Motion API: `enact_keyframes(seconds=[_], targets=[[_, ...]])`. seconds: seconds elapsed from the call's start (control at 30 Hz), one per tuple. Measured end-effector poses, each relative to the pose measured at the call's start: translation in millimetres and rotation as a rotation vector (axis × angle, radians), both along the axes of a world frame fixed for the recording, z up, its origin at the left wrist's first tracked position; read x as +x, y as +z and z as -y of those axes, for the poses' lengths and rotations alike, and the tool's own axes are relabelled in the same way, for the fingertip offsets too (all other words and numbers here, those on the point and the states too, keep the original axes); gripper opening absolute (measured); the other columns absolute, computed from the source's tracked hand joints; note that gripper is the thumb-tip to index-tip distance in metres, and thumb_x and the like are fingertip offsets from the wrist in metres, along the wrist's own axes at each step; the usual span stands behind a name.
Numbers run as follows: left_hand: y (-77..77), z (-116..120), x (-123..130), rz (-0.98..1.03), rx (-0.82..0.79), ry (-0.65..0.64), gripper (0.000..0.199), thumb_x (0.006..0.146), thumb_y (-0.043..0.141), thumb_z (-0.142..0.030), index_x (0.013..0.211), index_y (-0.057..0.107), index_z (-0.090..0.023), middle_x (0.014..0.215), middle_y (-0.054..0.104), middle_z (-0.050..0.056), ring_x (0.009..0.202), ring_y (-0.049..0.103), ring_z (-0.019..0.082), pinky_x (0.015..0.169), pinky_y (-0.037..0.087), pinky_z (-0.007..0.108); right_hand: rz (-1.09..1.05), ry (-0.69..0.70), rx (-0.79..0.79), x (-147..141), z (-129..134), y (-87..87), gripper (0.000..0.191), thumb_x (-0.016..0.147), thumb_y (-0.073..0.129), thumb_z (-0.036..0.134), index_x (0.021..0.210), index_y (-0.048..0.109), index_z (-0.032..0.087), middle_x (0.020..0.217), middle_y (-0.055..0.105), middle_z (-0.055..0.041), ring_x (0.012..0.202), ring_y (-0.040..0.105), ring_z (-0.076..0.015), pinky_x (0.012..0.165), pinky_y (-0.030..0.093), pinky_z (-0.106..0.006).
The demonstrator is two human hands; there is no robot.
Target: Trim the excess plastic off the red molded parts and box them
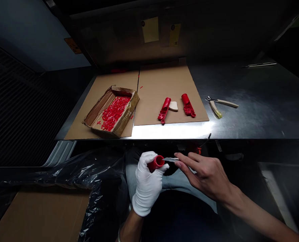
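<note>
Nearest us, our white-gloved left grip (148, 188) is wrapped around a red tube (156, 163) above our lap, its open mouth turned toward the knife (170, 159), presumably to expose the rim. Our bare right grip (210, 174) pinches that knife, probably for fine control. On the table (252, 124), cardboard (169, 77) likely protects two red parts (164, 111) (188, 106); a pale block (173, 106) lies between them. The box (125, 122) contains small red pieces (115, 112), and the cutters (216, 109) sit within reach at right.

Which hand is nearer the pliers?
Right. The right hand is in front of the bench, roughly below the pliers in view; the gloved left hand is farther left, holding a red tube.
</note>
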State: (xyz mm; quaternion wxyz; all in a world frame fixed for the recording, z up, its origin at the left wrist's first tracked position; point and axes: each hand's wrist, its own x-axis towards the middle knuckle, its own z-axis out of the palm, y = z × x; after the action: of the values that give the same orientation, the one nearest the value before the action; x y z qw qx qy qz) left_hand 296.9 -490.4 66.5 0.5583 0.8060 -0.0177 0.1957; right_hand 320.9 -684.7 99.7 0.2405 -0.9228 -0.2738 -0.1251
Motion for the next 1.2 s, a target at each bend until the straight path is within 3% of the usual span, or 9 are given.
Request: enact_keyframes(seconds=[0.47, 0.63, 0.77, 0.93, 1.1, 1.2], targets=[[4.4, 6, 3, 0.051, 0.053, 0.151, 0.022, 0.080, 0.074, -0.015, 0.094, 0.057, -0.020, 0.092, 0.059, 0.001, 0.079, 0.060, 0.013, 0.073, 0.051, 0.028, -0.026, -0.011, 0.008, -5, -8, -2.9, 0.030, 0.097, 0.056, 0.033, 0.123, 0.067, 0.024, 0.075, 0.065, 0.0008, 0.060, 0.061, -0.0089, 0.051, 0.033, -0.025], [6.0, 8, 3, 0.065, 0.035, 0.164, 0.022, 0.080, 0.070, -0.011, 0.095, 0.057, -0.020, 0.093, 0.059, 0.000, 0.081, 0.061, 0.014, 0.074, 0.052, 0.028, -0.243, 0.027, 0.198, -7, -7, -0.8, 0.025, 0.097, 0.054, 0.034, 0.115, 0.070, 0.026, 0.080, 0.068, -0.0007, 0.063, 0.060, -0.0105, 0.058, 0.039, -0.024], [3.7, 11, -1, 0.062, 0.039, 0.158, 0.024, 0.079, 0.073, -0.013, 0.095, 0.056, -0.021, 0.093, 0.058, 0.000, 0.081, 0.061, 0.014, 0.073, 0.051, 0.028, -0.542, -0.024, 0.458, -1, -18, 6.3, 0.023, 0.092, 0.059, 0.042, 0.088, 0.069, 0.021, 0.071, 0.062, 0.0005, 0.061, 0.053, -0.0104, 0.058, 0.041, -0.023], [-5.1, 13, -5, 0.140, 0.243, 0.126, 0.023, 0.083, 0.061, -0.005, 0.097, 0.057, -0.022, 0.098, 0.060, 0.003, 0.086, 0.060, 0.016, 0.076, 0.050, 0.031, -0.995, 0.040, 0.709, 13, -37, 9.9, 0.036, 0.089, 0.060, 0.048, 0.073, 0.061, 0.016, 0.066, 0.056, 0.0009, 0.064, 0.048, -0.0111, 0.059, 0.041, -0.023], [-5.6, 3, -6, 0.161, 0.343, 0.029, 0.031, 0.085, 0.059, -0.007, 0.112, 0.057, -0.022, 0.101, 0.063, 0.005, 0.093, 0.061, 0.020, 0.084, 0.049, 0.037, -1.131, 0.238, 0.671, 23, -24, 12.5, 0.034, 0.092, 0.056, 0.045, 0.083, 0.068, 0.014, 0.073, 0.058, -0.0002, 0.071, 0.050, -0.0116, 0.068, 0.043, -0.025], [-3.0, -2, -7, -0.048, 0.245, -0.035, 0.037, 0.095, 0.050, -0.018, 0.131, 0.050, -0.024, 0.108, 0.063, 0.007, 0.098, 0.061, 0.020, 0.090, 0.048, 0.039, -0.994, 0.181, 0.569, 27, -6, 12.9, 0.033, 0.094, 0.054, 0.048, 0.090, 0.065, 0.017, 0.077, 0.058, -0.0002, 0.071, 0.051, -0.0119, 0.065, 0.042, -0.024]])
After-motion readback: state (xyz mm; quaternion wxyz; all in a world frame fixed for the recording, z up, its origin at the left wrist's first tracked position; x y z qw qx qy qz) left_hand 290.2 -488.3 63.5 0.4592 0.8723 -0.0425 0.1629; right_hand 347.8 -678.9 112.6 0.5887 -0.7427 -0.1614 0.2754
